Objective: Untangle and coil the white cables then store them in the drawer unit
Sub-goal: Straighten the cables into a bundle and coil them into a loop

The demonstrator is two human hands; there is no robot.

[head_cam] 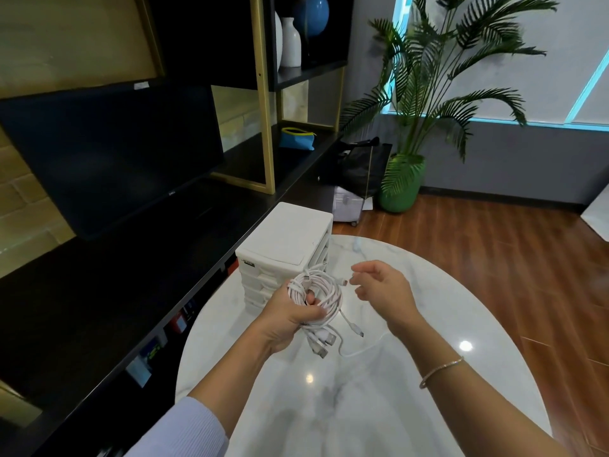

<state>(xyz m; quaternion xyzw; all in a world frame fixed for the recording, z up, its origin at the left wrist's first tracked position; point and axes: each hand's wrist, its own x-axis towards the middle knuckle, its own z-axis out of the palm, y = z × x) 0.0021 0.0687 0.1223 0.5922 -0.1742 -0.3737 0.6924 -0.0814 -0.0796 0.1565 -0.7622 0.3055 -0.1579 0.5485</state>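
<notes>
Left hand (290, 321) around coiled cables (316, 296)
</notes>
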